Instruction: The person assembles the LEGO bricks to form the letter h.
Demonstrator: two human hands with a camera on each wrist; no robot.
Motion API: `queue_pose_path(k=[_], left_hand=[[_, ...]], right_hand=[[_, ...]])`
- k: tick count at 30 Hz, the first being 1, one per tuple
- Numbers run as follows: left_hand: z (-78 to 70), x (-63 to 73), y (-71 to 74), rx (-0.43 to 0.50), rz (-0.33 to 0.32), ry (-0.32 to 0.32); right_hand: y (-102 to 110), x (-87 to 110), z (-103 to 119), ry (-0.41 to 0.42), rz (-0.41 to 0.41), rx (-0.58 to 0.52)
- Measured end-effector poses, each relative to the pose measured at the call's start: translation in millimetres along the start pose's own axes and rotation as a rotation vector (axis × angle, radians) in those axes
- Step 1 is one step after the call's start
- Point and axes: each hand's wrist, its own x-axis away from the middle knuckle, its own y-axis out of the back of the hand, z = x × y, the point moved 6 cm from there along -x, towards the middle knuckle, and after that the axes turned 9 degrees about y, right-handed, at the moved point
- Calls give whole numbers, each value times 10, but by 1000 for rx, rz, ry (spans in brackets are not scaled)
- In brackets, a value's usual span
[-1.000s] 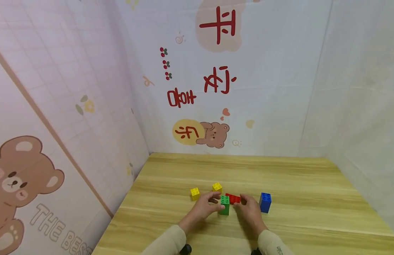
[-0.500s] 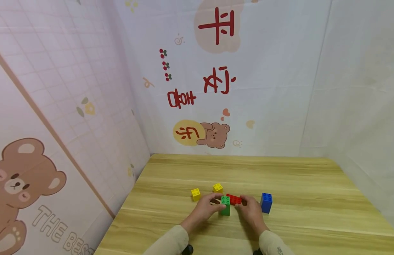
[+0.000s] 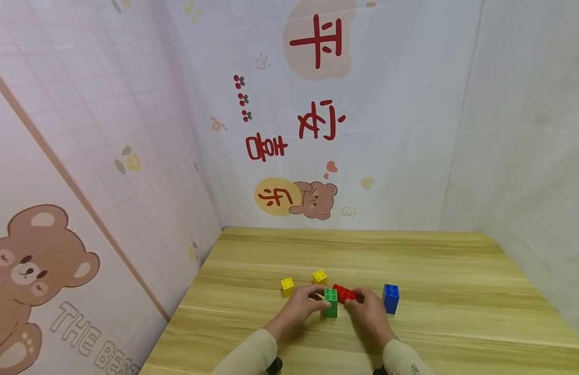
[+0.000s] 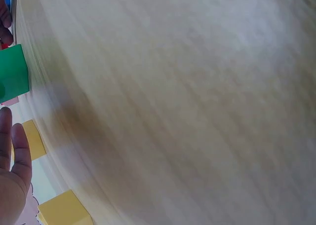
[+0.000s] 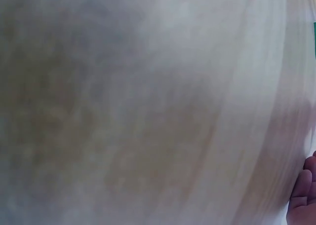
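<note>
In the head view my left hand (image 3: 299,307) holds a tall green toy building block (image 3: 330,303) between thumb and index finger; the block stands upright, studs on top. Two more fingers of that hand stretch straight in the left wrist view, below the green block (image 4: 14,73). My right hand (image 3: 370,311) pinches the right end of a flat red toy brick (image 3: 343,293), which lies just behind and right of the green block, partly hidden by it. Only curled fingers (image 5: 302,193) of the right hand show at the edge of the right wrist view, with the red brick out of sight.
A tall blue block (image 3: 391,298) stands just right of my right hand. Two small yellow bricks sit beyond my left hand, one on the left (image 3: 287,286) and one further back (image 3: 319,277). All are on a wood-grain table (image 3: 439,265) backed by printed cloth walls.
The red brick has turned slightly, its right end now nearer to me, with my right hand on it. The left hand and the green block stay almost in place.
</note>
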Motion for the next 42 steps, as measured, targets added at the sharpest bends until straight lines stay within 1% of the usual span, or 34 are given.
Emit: queue_pose_path(k=[8,12,15,18,22,24,31,36,39,42], left_hand=[[-16,27,7,-16,-6,-6],[-4,21,8,-23,-8,5],[-2,12,5,-27,-9,13],[-9,4,1,-30,-12,10],[-18,-4,-2,-26,-17,22],[-16,-10,-7,-23,-16,35],[-26,-41,-30,19,-9,56],[-32,-66,-62,30,-3,80],[-47,-82,-80,17,-7,76],[-75,-103,-99,-3,-10,49]], right_hand=[[-7,-6,55,-13,5,-44],[10,-27,101,-29,-6,-85],[53,-48,153,-30,-10,-110],[119,-63,212,-24,-26,-103],[217,-79,300,8,-64,-95],[257,-85,347,19,-68,-104],[374,-138,455,32,-35,-100],[536,-159,539,84,-42,-75],[650,-172,572,126,-48,-52],[763,-200,572,154,-45,-34]])
